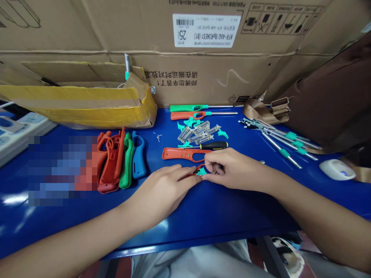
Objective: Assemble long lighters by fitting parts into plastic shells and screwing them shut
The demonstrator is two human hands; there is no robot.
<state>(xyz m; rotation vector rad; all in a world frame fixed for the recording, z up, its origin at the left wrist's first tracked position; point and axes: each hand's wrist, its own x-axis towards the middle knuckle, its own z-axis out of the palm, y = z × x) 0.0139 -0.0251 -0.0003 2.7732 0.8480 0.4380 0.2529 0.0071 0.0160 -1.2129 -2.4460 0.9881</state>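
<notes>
Low over the blue table, my left hand (171,183) reaches across an orange-red lighter casing half, its fingers bent down onto it; most of that casing is hidden beneath them. A teal trigger piece (201,171) shows between my two hands, in the casing. My right hand (227,168) is closed in a pinch at the trigger's right side, and what sits between its fingertips is hidden. Just behind the hands lies another orange casing half (179,153), its hollow side up. A screwdriver (214,145) with a black and yellow handle lies behind that.
Clear plastic fuel tanks (199,133) and teal triggers (193,122) lie in a pile. Behind are green (185,108) and orange lighters (185,115). Coloured casings (126,162) lie left, metal tubes (285,148) right. A yellow-taped box (116,106) and white device (337,170) flank these.
</notes>
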